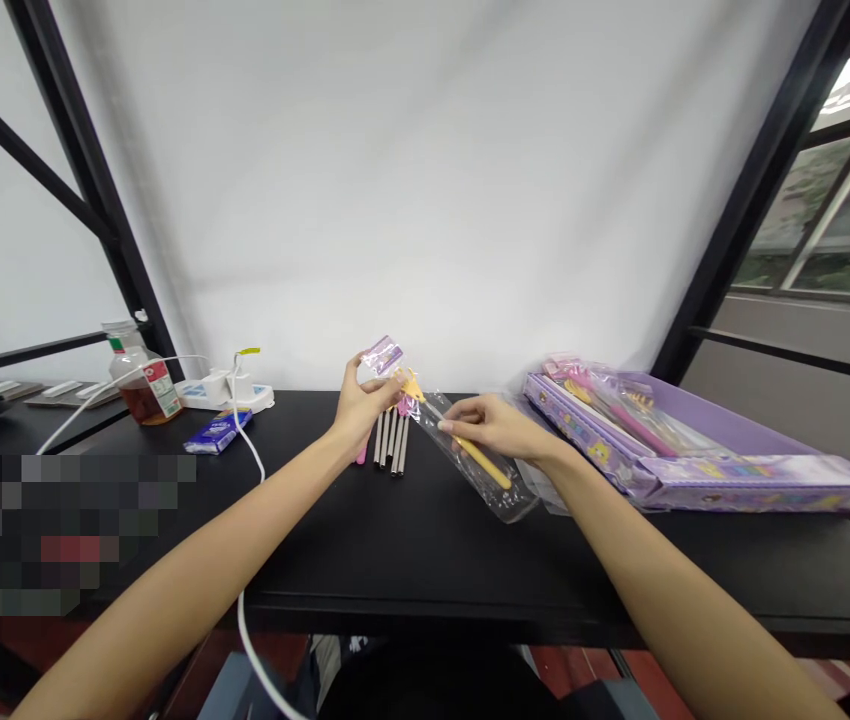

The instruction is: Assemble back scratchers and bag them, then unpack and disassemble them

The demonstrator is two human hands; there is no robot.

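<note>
My left hand (366,405) is closed around the upper end of a clear plastic bag (519,500), beside the head of a yellow-handled stick (481,460). A small purple printed label (384,355) sticks up above the fingers. The stick has a yellow shaped head, a thin metal shaft and a yellow handle; its lower part lies in the bag. My right hand (489,425) pinches the bag and stick near the top of the handle. Under and beside my left hand lie several metal rods (391,445) with pink parts, partly hidden by it.
A purple open box (762,485) at right holds several bagged pink and yellow sticks (635,415). To the left are a bottle (144,375) of brown liquid, a blue packet (219,432), a white power strip (226,388) and a white cable (249,440) crossing the black table (410,560).
</note>
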